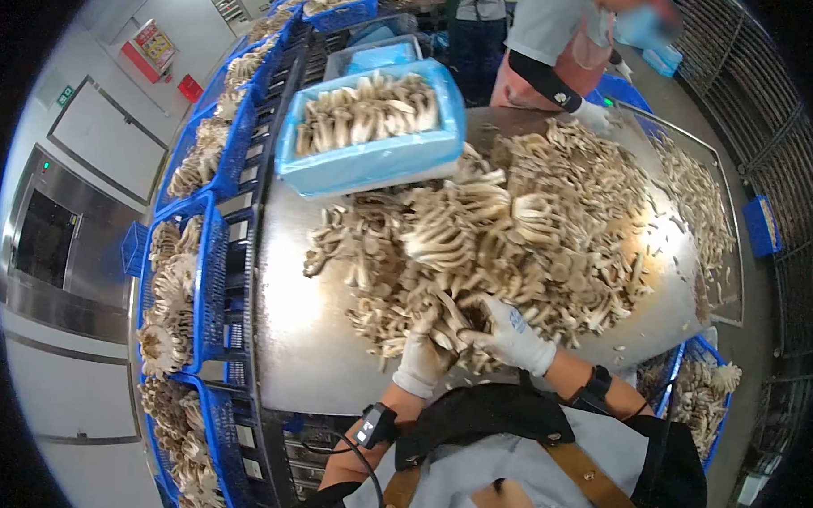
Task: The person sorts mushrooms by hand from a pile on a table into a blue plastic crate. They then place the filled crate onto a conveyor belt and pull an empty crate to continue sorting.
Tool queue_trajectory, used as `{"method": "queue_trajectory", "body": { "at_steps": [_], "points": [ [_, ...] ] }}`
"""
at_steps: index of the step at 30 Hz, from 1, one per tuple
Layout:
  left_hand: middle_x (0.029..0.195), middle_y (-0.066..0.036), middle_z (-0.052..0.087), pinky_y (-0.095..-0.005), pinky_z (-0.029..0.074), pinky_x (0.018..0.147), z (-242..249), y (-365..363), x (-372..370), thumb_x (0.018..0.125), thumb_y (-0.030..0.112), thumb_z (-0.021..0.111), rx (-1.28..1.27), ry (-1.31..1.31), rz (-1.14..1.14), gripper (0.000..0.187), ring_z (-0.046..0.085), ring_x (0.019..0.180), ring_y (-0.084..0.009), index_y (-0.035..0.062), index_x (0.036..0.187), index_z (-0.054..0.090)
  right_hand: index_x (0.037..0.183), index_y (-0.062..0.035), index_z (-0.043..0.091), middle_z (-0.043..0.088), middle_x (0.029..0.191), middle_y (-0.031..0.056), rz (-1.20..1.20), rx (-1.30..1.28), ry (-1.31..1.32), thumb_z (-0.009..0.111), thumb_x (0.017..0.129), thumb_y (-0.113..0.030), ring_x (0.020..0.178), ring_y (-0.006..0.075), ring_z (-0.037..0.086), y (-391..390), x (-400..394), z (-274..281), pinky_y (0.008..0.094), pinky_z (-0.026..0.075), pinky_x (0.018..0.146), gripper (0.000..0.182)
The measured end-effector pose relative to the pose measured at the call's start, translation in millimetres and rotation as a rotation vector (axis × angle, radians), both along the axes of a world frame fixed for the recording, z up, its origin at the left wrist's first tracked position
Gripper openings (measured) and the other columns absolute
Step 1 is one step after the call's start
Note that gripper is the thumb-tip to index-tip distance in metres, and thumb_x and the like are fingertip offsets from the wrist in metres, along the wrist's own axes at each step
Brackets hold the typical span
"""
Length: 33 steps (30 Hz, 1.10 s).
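A large heap of mushrooms, brown-capped with pale stems, some in clusters and some loose, lies in front of me on the steel table. At its near edge my left hand, in a white glove, is closed with its fingers on a mushroom stem. My right hand, gloved too, has its fingers curled around mushroom pieces right beside it. The fingertips are partly hidden among the mushrooms. Behind the heap stands a blue-lined box holding mushrooms in rows.
Blue crates of mushroom clusters line a rack on the left. A person with a white-gloved hand works across the table. More mushrooms lie in a metal tray at the right. A blue crate stands near my right elbow.
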<state>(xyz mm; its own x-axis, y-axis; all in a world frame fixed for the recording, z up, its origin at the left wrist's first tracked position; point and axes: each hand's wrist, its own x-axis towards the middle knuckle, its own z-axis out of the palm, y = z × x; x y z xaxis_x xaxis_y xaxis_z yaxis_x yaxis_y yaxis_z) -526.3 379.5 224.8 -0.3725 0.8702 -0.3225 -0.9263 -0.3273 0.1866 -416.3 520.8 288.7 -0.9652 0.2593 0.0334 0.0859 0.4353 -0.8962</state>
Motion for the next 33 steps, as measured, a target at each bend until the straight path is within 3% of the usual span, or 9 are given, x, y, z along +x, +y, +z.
{"method": "queue_trajectory", "body": {
  "at_steps": [2, 8, 13, 17, 22, 26, 28, 31, 33],
  "points": [
    [0.127, -0.014, 0.060, -0.0543, 0.050, 0.095, -9.6, -20.5, -21.2, 0.095, 0.024, 0.056, 0.111, 0.005, 0.027, 0.041, 0.058, 0.116, -0.0339, 0.0050, 0.132, 0.051, 0.130, 0.0056, 0.046, 0.058, 0.121, 0.0278, -0.007, -0.088, -0.133, 0.068, 0.087, -0.039, 0.112, 0.0402, 0.057, -14.1, -19.8, -7.8, 0.0409, 0.045, 0.095, 0.066],
    [0.104, -0.008, 0.068, -0.0454, 0.054, 0.086, -21.3, -57.5, -90.6, 0.094, 0.020, 0.062, -0.117, 0.048, 0.111, 0.021, 0.065, 0.095, -0.0239, 0.0100, 0.112, 0.061, 0.137, 0.0035, 0.044, 0.050, 0.134, 0.0278, 0.078, 0.340, -0.291, 0.063, 0.089, -0.045, 0.126, 0.0441, 0.046, -34.9, -72.6, 19.8, 0.0455, 0.038, 0.105, 0.071],
    [0.118, -0.010, 0.064, -0.0398, 0.049, 0.098, 2.4, -74.5, -124.5, 0.097, 0.035, 0.058, -0.384, 0.291, -0.151, 0.044, 0.062, 0.107, -0.0242, 0.0081, 0.131, 0.052, 0.154, -0.0010, 0.008, 0.011, 0.154, 0.0337, 0.116, 0.442, -0.208, 0.067, 0.082, -0.058, 0.145, 0.0481, 0.013, -90.3, -139.5, -20.7, 0.0482, 0.015, 0.119, 0.109],
    [0.119, -0.008, 0.064, -0.0383, 0.050, 0.096, 36.8, -62.4, -167.5, 0.096, 0.037, 0.060, -0.126, 0.231, 0.029, 0.048, 0.061, 0.109, -0.0210, 0.0092, 0.134, 0.051, 0.151, -0.0024, 0.024, 0.021, 0.151, 0.0322, 0.019, 0.352, -0.016, 0.067, 0.082, -0.047, 0.140, 0.0493, 0.024, -86.9, -197.6, -22.7, 0.0506, 0.022, 0.116, 0.092],
    [0.146, -0.012, 0.043, -0.0425, 0.037, 0.111, 129.6, -32.4, -246.1, 0.095, 0.046, 0.056, 0.060, 0.653, 0.267, 0.065, 0.041, 0.135, -0.0248, 0.0092, 0.146, 0.038, 0.142, -0.0026, 0.041, 0.040, 0.140, 0.0283, -0.108, 0.452, 0.275, 0.068, 0.081, -0.031, 0.130, 0.0429, 0.039, -61.0, -305.5, 38.4, 0.0481, 0.031, 0.112, 0.073],
    [0.151, -0.011, 0.038, -0.0461, 0.029, 0.115, 126.3, -4.7, -314.1, 0.096, 0.048, 0.054, 0.188, 0.552, 0.273, 0.065, 0.036, 0.139, -0.0257, 0.0134, 0.148, 0.036, 0.137, 0.0007, 0.044, 0.047, 0.133, 0.0276, -0.258, 0.727, 0.481, 0.062, 0.086, -0.028, 0.126, 0.0403, 0.043, -26.7, -402.6, 63.3, 0.0475, 0.037, 0.107, 0.061],
    [0.144, -0.009, 0.044, -0.0452, 0.033, 0.111, 112.9, 2.9, -346.6, 0.097, 0.045, 0.053, 0.154, 0.598, 0.329, 0.059, 0.042, 0.132, -0.0230, 0.0135, 0.145, 0.038, 0.141, -0.0019, 0.040, 0.048, 0.131, 0.0269, -0.501, 0.450, 0.246, 0.057, 0.091, -0.031, 0.118, 0.0420, 0.050, -23.8, -439.8, 70.6, 0.0481, 0.042, 0.102, 0.060],
    [0.136, -0.007, 0.048, -0.0382, 0.038, 0.104, 104.5, -3.2, -378.2, 0.100, 0.035, 0.050, -0.004, 0.600, 0.461, 0.047, 0.048, 0.122, -0.0175, 0.0114, 0.140, 0.041, 0.145, -0.0070, 0.035, 0.045, 0.135, 0.0231, -0.489, 0.581, -0.227, 0.056, 0.091, -0.033, 0.120, 0.0410, 0.051, -9.8, -490.3, 25.7, 0.0498, 0.042, 0.103, 0.064],
    [0.133, -0.009, 0.052, -0.0343, 0.038, 0.102, 95.1, -1.4, -404.1, 0.100, 0.033, 0.050, -0.131, 0.740, 0.558, 0.049, 0.051, 0.119, -0.0186, 0.0082, 0.141, 0.040, 0.140, -0.0061, 0.039, 0.045, 0.136, 0.0246, -0.494, 0.727, -0.234, 0.055, 0.092, -0.038, 0.128, 0.0391, 0.043, -17.0, -503.7, 7.9, 0.0477, 0.039, 0.104, 0.060]
  ]
}}
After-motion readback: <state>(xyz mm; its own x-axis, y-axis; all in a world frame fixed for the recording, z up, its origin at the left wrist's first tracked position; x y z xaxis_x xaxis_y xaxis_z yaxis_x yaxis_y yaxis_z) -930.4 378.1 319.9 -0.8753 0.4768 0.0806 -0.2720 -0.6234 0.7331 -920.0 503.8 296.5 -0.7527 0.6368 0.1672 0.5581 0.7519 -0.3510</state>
